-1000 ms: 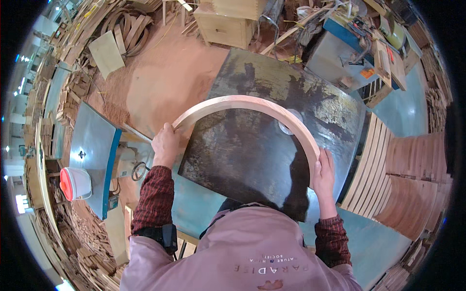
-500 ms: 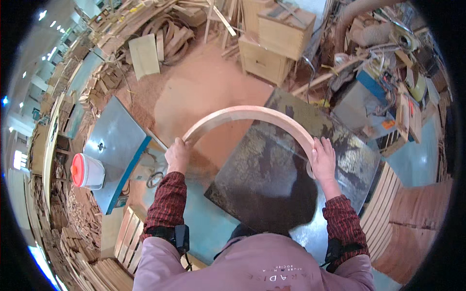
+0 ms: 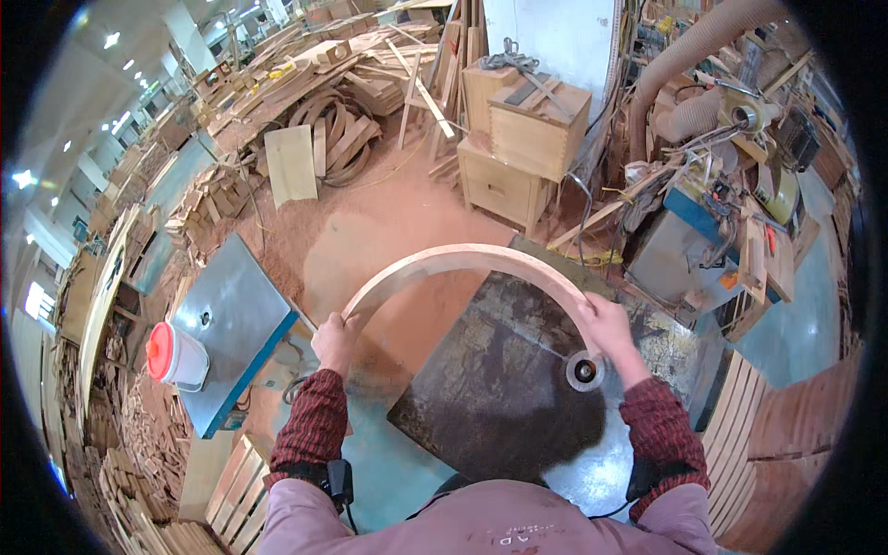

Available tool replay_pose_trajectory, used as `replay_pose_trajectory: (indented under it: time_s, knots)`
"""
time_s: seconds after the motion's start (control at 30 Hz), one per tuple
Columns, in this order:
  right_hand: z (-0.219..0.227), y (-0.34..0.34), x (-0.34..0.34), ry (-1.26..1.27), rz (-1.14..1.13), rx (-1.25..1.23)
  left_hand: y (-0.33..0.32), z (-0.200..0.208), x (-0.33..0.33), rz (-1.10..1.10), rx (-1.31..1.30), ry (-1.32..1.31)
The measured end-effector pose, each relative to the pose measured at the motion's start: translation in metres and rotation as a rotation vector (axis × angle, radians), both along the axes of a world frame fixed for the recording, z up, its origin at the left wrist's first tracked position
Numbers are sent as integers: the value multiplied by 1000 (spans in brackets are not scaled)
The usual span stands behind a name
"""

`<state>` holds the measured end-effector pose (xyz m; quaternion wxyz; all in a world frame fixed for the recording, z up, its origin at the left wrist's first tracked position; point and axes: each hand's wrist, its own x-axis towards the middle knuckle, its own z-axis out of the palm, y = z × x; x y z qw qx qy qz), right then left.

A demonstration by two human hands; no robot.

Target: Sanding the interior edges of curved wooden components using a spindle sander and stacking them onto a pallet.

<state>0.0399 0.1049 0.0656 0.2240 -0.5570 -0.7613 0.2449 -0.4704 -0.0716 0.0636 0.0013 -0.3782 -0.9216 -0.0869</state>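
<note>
We grip the wooden arc (image 3: 462, 256) near both ends, left hand (image 3: 334, 343) and right hand (image 3: 612, 330), partly over dark surface (image 3: 490, 388).

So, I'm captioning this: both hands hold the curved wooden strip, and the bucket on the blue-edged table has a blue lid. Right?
The lid on the bucket is red, not blue, as the head view shows; left hand and right hand do hold the curved wooden strip.

Shifted left, a wooden arch (image 3: 462, 255) now reaches farther past the table (image 3: 490, 388) over the floor (image 3: 407, 213). The right hand (image 3: 612, 327), its fingers straight half a second ago, bends around it; a round spindle (image 3: 585, 371), earlier partly hidden, shows whole.
</note>
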Motion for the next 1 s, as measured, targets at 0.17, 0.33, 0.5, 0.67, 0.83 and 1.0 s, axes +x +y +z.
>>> replay_pose_trajectory:
  time_s: [0.17, 0.33, 0.5, 0.67, 0.83, 1.0]
  knots:
    - [75, -29, 69, 1045, -213, -235, -35, 44, 18, -32, 84, -118]
    - [40, -93, 75, 1119, -310, -311, -37, 37, 63, -134, 233, -517]
    - [25, -205, -25, 1030, -62, -720, -24, 74, 178, -317, 355, -1263]
    - [26, -227, -52, 1286, -38, -903, -6, 69, 289, -516, 328, -1285]
    - [39, -247, 30, 1273, -247, -942, 9, 34, 391, -705, 327, -1393]
    - [36, -296, 119, 1374, -447, -646, -12, 42, 462, -1149, 36, -858]
